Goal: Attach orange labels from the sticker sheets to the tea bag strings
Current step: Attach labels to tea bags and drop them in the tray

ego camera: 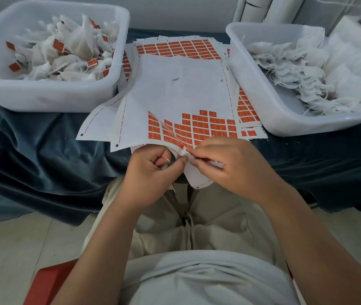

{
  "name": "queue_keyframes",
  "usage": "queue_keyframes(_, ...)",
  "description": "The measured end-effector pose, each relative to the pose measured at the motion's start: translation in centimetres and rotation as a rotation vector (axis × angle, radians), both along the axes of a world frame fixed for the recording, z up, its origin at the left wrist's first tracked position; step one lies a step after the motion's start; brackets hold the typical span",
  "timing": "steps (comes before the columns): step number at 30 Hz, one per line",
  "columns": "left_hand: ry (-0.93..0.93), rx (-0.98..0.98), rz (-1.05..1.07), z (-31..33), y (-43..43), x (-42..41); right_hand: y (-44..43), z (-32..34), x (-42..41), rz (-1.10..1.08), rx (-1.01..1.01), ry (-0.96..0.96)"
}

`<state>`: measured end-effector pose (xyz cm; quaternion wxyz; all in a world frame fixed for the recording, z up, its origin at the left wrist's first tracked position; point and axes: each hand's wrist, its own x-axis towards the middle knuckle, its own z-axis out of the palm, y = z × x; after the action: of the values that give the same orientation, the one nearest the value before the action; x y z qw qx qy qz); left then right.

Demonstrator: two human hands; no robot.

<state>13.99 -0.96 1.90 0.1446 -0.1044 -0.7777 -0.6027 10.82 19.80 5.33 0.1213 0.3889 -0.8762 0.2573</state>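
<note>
A sticker sheet (181, 93) lies on top of a pile in front of me, with orange labels (199, 127) left only along its near part. My left hand (151, 170) is curled, a white string looped at its fingers, and its fingertips pinch a small white piece at the sheet's near edge. Opposite it, my right hand (225, 164) pinches the same spot from the right, thumb and forefinger together. What exactly sits between the fingertips is too small to tell; it looks like a folded label (185, 152) on the string.
A white tub (50, 95) at the left holds tea bags with orange labels on. Another white tub (269, 106) at the right holds unlabelled tea bags with strings. More sticker sheets (175, 48) lie behind. A dark blue cloth (43, 155) covers the table.
</note>
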Motion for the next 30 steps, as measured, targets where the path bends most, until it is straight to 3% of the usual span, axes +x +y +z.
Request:
queue_keyframes(7,-0.052,0.071,0.083,-0.3,0.3,0.2,-1.4,-0.2,0.7,-0.108,-0.063,-0.025)
queue_keyframes(11,-0.071,0.113,0.095,0.0,-0.4,-0.1,-0.9,0.3,0.7,-0.15,-0.258,-0.253)
queue_keyframes(13,-0.043,0.089,0.052,0.2,-0.7,0.0,-0.4,0.7,0.6,-0.143,-0.228,-0.286)
queue_keyframes(20,0.095,-0.184,-0.087,1.0,-1.3,-0.1,0.0,0.6,0.7,-0.028,0.055,0.087)
queue_keyframes(24,0.173,-0.32,-0.122,1.7,-1.7,-0.2,-0.6,0.1,1.1,-0.074,0.047,0.182)
queue_keyframes(30,0.16,-0.312,-0.132,1.4,-1.6,-0.2,-0.7,-0.7,0.7,-0.092,-0.001,0.189)
